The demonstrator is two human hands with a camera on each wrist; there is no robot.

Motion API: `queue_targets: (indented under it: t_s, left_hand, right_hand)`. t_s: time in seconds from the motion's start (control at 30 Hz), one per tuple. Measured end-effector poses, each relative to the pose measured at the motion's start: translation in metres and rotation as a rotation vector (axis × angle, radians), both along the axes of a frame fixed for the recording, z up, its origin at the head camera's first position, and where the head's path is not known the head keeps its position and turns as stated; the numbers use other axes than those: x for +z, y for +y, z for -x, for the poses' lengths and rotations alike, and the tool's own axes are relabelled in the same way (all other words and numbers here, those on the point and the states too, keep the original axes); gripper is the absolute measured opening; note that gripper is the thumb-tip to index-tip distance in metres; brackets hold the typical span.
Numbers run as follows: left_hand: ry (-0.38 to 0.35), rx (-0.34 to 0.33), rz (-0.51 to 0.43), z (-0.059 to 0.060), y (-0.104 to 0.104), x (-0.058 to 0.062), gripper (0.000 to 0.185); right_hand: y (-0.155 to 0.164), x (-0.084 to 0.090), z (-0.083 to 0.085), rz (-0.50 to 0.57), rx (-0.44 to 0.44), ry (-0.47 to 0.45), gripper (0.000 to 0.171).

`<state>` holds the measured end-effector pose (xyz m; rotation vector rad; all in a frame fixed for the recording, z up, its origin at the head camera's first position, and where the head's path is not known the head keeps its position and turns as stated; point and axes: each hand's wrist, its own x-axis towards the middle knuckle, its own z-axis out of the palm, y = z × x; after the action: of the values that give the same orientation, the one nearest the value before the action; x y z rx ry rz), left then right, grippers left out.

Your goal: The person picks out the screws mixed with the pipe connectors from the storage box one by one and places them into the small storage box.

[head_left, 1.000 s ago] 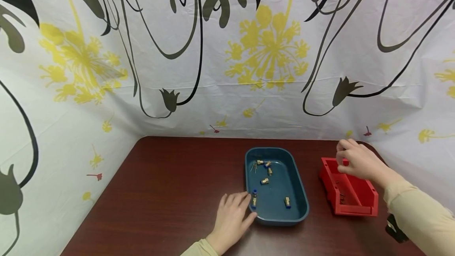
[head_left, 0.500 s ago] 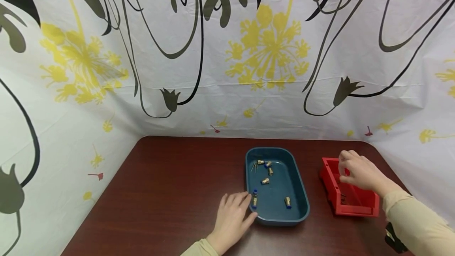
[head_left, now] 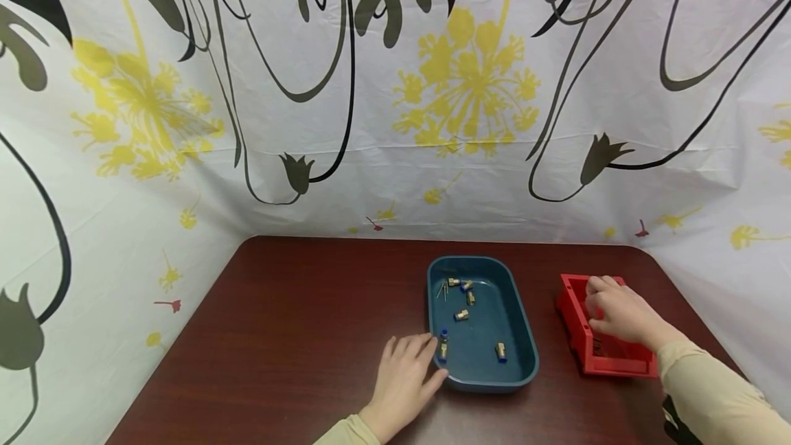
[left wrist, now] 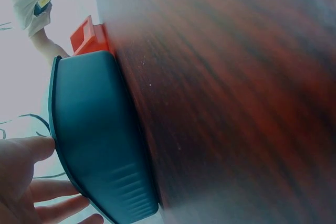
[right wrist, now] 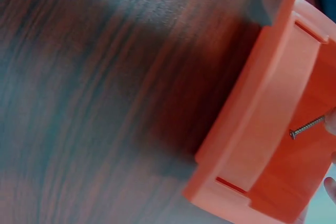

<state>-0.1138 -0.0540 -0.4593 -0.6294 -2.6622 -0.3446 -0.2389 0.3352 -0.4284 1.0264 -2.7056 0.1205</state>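
My left hand (head_left: pixel 403 378) rests with relaxed fingers at the near left corner of a blue-green tray (head_left: pixel 528 356). In the left wrist view its thumb (left wrist: pixel 39 148) and fingertips touch the tray's rim. Several brass fittings, some with blue ends, lie in the tray, such as a fitting (head_left: pixel 501 352) at the near right. My right hand (head_left: pixel 627 311) reaches down into a red bin (head_left: pixel 620 365). In the right wrist view its fingertips, partly cut off by the frame's edge, pinch a screw (right wrist: pixel 306 128), head pointing away from the hand.
Some thin pins (head_left: pixel 442 290) lie at the tray's far left. More small screws (head_left: pixel 597 346) lie in the red bin's near left part. Both containers stand on a dark brown table (head_left: pixel 309 321), against a patterned curtain (head_left: pixel 371 122).
My right hand has lowered from above the red bin's far end into the bin, coming nearer to the person. The left hand and the tray have stayed in place.
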Motion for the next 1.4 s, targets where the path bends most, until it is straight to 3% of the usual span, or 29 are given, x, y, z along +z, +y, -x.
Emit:
queue_targets:
  t_s: [0.53,0.87,1.13,1.4]
  left_hand:
    - [0.005,0.002,0.025,0.0,0.001,0.0,0.043]
    - [0.016,-0.002,0.02,0.0,0.001,-0.001,0.042]
    - [0.019,0.0,0.019,0.0,0.0,-0.001,0.042]
    - [0.022,0.004,0.026,0.0,-0.001,0.0,0.043]
  right_hand:
    - [-0.004,-0.017,-0.005,-0.064,-0.1,-0.176,0.022]
    - [-0.005,-0.017,-0.007,-0.068,-0.117,-0.203,0.02]
    - [0.001,-0.004,-0.004,-0.061,-0.028,-0.065,0.025]
    - [-0.003,0.03,0.001,-0.045,0.017,0.034,0.033]
